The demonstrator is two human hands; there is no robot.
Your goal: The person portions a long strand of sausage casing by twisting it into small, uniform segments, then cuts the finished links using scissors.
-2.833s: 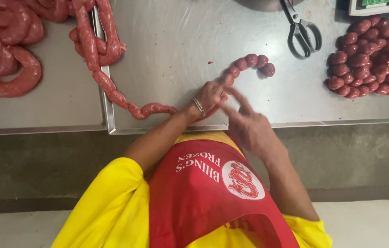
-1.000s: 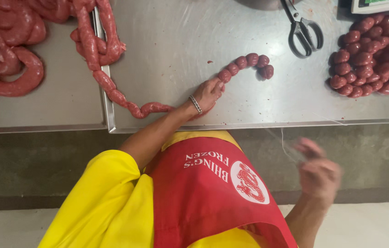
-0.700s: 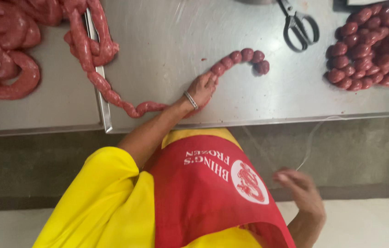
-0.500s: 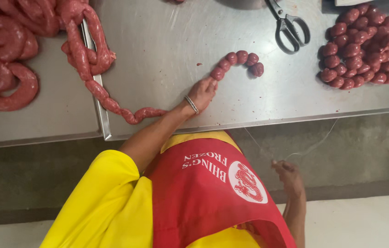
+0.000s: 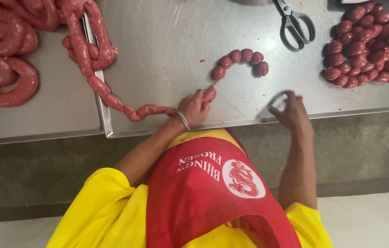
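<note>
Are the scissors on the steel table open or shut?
Shut: the scissors lie flat on the steel table, their black handle loops close together and the blades together near the top edge.

You see no packages, signs or screens; the only label is a round white emblem (image 5: 243, 179) with a red figure on your red apron (image 5: 213, 193).

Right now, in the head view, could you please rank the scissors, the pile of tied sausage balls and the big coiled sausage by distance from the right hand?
From the right hand:
1. Scissors, straight beyond it, near the table's far edge.
2. Pile of tied sausage balls, beyond it at the picture's right end.
3. Big coiled sausage, across the table at the picture's left end.
</note>
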